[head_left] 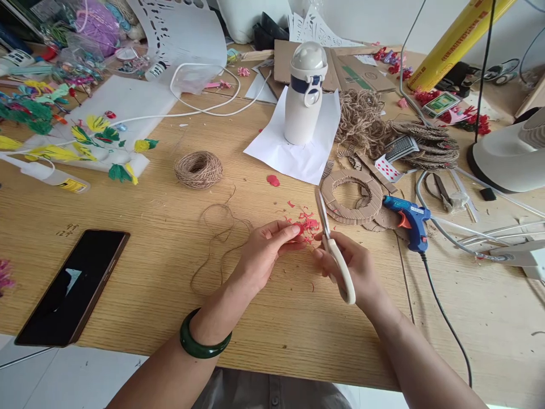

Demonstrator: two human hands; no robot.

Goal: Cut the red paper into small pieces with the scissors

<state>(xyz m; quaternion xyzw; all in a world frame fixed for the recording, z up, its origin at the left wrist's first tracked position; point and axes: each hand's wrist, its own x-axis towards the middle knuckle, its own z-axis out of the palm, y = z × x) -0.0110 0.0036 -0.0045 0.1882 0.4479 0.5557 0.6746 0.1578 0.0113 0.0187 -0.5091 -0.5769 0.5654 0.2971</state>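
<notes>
My left hand (266, 250) pinches a small red paper piece (300, 228) between thumb and fingers, just above the table. In my right hand (355, 264) are scissors (340, 264) with cream handles, their blades pointing up and away from me, to the right of the red piece. Red paper scraps (310, 220) lie scattered beneath and behind the fingertips. Farther back rests a red paper disc (273, 180). A loose length of twine (219, 230) curls on the table left of my left hand.
A twine ball (198, 169) and a phone (72, 287) lie to the left. Behind my hands a white bottle (303, 102) stands on paper. Cardboard rings (370, 196), a blue glue gun (411, 218) with its cord, and cables are at right. Yellow-green craft flowers (96, 136) lie far left.
</notes>
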